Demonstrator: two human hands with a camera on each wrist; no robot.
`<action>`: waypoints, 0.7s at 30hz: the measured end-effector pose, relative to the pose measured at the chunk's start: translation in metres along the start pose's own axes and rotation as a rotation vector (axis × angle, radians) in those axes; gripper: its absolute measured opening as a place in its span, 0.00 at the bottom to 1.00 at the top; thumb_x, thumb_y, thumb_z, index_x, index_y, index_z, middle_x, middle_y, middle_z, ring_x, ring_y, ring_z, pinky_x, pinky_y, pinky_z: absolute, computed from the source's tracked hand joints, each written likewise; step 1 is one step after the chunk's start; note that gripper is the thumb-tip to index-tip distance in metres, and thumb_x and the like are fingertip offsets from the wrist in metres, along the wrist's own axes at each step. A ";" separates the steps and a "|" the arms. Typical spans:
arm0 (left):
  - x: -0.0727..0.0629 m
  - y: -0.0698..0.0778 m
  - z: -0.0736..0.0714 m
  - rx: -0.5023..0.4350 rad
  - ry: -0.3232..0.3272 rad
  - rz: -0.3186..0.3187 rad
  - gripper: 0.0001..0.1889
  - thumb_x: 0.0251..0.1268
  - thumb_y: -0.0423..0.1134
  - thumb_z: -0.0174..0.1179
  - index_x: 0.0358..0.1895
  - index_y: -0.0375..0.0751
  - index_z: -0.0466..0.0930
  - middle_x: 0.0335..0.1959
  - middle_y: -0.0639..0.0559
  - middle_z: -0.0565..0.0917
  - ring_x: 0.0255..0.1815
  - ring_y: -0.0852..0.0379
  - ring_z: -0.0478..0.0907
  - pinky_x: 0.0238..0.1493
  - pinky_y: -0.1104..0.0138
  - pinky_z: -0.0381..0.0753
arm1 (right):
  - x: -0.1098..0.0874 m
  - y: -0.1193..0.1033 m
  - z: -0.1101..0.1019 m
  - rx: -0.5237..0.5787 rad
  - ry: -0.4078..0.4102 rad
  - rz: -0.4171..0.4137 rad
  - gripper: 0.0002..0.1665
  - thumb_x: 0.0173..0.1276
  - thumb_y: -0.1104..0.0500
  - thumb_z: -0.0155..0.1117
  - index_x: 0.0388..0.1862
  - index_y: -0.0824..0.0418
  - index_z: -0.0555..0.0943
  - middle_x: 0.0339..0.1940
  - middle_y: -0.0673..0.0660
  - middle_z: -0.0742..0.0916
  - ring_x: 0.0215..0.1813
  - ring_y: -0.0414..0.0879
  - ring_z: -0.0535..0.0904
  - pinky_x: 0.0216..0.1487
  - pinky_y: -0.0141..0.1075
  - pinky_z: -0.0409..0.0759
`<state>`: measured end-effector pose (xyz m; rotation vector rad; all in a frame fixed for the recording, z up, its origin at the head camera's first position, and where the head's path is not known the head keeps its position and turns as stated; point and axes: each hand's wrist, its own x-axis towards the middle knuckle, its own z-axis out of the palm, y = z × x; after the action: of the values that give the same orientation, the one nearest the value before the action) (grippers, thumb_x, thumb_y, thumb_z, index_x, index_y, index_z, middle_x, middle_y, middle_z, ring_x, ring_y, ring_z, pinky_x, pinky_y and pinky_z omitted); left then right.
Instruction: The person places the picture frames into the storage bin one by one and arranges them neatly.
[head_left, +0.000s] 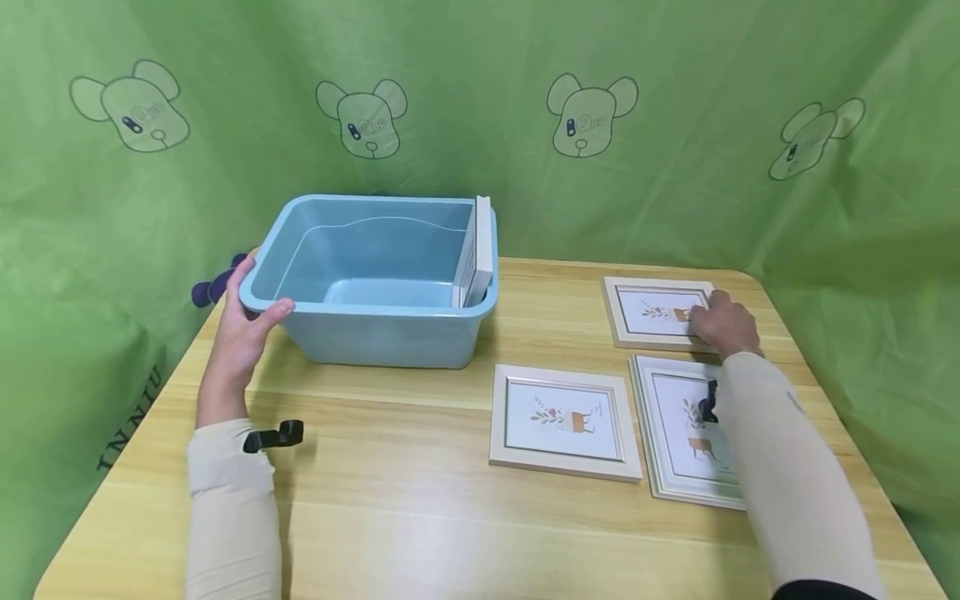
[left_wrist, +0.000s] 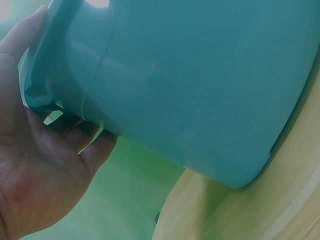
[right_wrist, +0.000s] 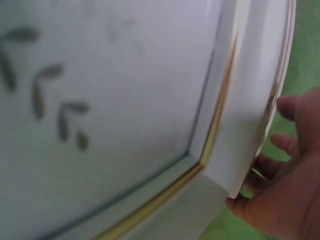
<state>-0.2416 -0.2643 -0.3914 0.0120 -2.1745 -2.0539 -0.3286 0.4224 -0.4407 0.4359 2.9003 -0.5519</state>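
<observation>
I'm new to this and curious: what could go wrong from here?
The right hand holds the far picture frame by one edge, so it might slip. The right sleeve crosses over another frame and could nudge it. The left hand grips the blue tub by its rim; pulling might shift it.

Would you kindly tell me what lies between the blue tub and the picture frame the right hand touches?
In the head view, only bare wooden tabletop lies between the blue tub and the picture frame at the right hand.

Passable across the near tabletop [head_left: 375,492] and into the blue tub [head_left: 382,337]. Blocked at its right end by standing frames [head_left: 476,258]. Tight between the flat frames [head_left: 566,422].
</observation>
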 end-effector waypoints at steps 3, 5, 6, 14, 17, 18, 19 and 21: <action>0.000 0.001 0.000 -0.001 0.000 0.002 0.46 0.63 0.37 0.62 0.77 0.61 0.42 0.77 0.44 0.51 0.75 0.47 0.52 0.79 0.51 0.49 | 0.001 0.003 0.000 -0.041 0.034 -0.013 0.37 0.72 0.50 0.38 0.69 0.76 0.54 0.58 0.84 0.68 0.57 0.79 0.65 0.58 0.68 0.67; 0.000 0.001 0.000 0.003 0.000 -0.001 0.46 0.64 0.37 0.62 0.77 0.60 0.42 0.77 0.45 0.50 0.75 0.47 0.52 0.79 0.51 0.49 | 0.002 0.004 0.000 -0.067 0.052 -0.013 0.34 0.70 0.55 0.40 0.65 0.79 0.58 0.54 0.84 0.70 0.55 0.78 0.67 0.57 0.66 0.69; 0.001 0.001 0.000 0.001 -0.002 -0.001 0.46 0.64 0.37 0.62 0.77 0.60 0.42 0.77 0.44 0.50 0.75 0.47 0.52 0.79 0.51 0.49 | 0.001 0.005 -0.001 -0.076 0.054 -0.007 0.33 0.69 0.56 0.41 0.63 0.81 0.59 0.53 0.84 0.71 0.54 0.77 0.68 0.56 0.65 0.70; 0.002 -0.002 -0.001 -0.004 -0.007 0.004 0.47 0.64 0.36 0.61 0.78 0.58 0.39 0.78 0.42 0.48 0.75 0.46 0.50 0.79 0.55 0.49 | 0.001 0.007 -0.001 -0.155 0.039 -0.001 0.29 0.67 0.57 0.38 0.45 0.86 0.72 0.47 0.81 0.75 0.54 0.74 0.68 0.57 0.61 0.71; 0.002 -0.003 -0.001 -0.004 -0.005 0.000 0.47 0.64 0.36 0.61 0.78 0.59 0.39 0.78 0.42 0.48 0.76 0.46 0.50 0.79 0.56 0.50 | 0.001 0.005 0.000 -0.167 0.033 0.005 0.29 0.67 0.57 0.39 0.45 0.86 0.72 0.47 0.80 0.75 0.54 0.74 0.67 0.57 0.61 0.70; 0.002 -0.003 -0.001 -0.006 -0.005 -0.002 0.47 0.64 0.36 0.62 0.78 0.59 0.39 0.78 0.42 0.48 0.75 0.46 0.51 0.79 0.56 0.50 | 0.002 0.005 0.000 -0.169 0.029 0.011 0.29 0.66 0.57 0.40 0.46 0.87 0.72 0.47 0.80 0.75 0.53 0.73 0.67 0.57 0.61 0.70; 0.002 -0.003 -0.001 -0.010 -0.005 -0.004 0.47 0.64 0.36 0.62 0.78 0.60 0.39 0.78 0.42 0.48 0.76 0.46 0.50 0.79 0.57 0.50 | 0.002 0.004 0.000 -0.165 0.027 0.020 0.29 0.66 0.57 0.41 0.46 0.87 0.72 0.47 0.81 0.74 0.53 0.73 0.67 0.56 0.61 0.70; 0.002 -0.003 -0.001 -0.013 -0.006 -0.007 0.47 0.64 0.36 0.62 0.78 0.60 0.39 0.78 0.42 0.48 0.76 0.46 0.50 0.79 0.58 0.51 | 0.002 0.003 0.000 -0.148 0.026 0.043 0.29 0.66 0.58 0.42 0.48 0.86 0.71 0.47 0.81 0.72 0.51 0.73 0.68 0.53 0.61 0.72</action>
<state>-0.2440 -0.2654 -0.3946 0.0115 -2.1674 -2.0748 -0.3293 0.4251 -0.4421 0.4861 2.9232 -0.3241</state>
